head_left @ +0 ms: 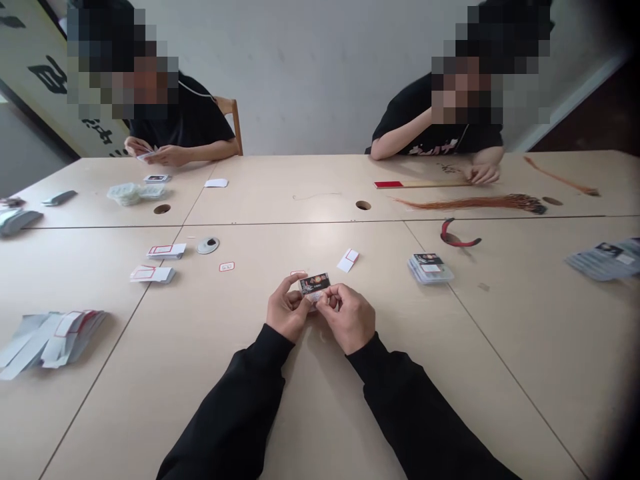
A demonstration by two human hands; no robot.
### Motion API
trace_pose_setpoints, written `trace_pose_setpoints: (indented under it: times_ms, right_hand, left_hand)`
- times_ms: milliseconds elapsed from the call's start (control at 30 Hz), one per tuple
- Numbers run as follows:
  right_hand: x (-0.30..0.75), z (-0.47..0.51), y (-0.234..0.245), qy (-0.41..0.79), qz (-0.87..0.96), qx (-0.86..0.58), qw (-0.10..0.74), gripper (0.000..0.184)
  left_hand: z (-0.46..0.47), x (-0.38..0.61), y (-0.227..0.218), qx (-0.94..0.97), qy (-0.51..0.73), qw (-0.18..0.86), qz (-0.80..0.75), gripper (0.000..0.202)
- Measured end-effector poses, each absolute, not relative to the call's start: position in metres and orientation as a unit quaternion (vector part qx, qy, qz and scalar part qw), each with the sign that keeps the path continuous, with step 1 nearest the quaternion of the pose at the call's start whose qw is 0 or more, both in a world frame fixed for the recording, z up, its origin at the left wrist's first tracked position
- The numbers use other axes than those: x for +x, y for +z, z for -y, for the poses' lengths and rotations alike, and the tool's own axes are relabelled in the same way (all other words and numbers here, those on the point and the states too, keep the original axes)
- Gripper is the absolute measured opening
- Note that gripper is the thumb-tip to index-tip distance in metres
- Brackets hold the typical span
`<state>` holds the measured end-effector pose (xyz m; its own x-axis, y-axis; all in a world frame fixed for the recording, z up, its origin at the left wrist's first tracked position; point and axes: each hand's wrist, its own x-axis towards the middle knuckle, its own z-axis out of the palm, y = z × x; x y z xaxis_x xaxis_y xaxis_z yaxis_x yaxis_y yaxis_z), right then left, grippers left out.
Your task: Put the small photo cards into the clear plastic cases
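Note:
A small flat plastic case with a black printed label is held up off the table in front of me. My left hand is closed on its left side, with the thumb along the lower edge. At the lower right edge, my right hand pinches with thumb and forefinger; its fingertips hide part of the case. Just behind the left fingertips, a red-edged label shows in part. A small stack of white labels with red borders lies beyond my right hand. To the right sits a stack of similar clear cases.
Left are label stacks, a round white disc and grey strips. Right are red-handled pliers in a table hole, orange wires and packets. Across the table sit two people, one handling cards.

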<state>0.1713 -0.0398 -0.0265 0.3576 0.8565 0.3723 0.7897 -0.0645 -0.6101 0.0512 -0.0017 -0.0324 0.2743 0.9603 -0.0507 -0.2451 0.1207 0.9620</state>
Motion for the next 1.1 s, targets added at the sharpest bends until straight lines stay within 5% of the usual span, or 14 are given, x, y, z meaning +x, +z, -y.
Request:
trace_pose_setpoints:
  times_ms: [1100]
  right_hand:
    - [0.1711,0.0411,-0.0235,0.038,0.553,-0.734,0.392,0.011]
  left_hand:
    - [-0.0016,0.0455,-0.0287,0.445,0.45,0.677,-0.376,0.062]
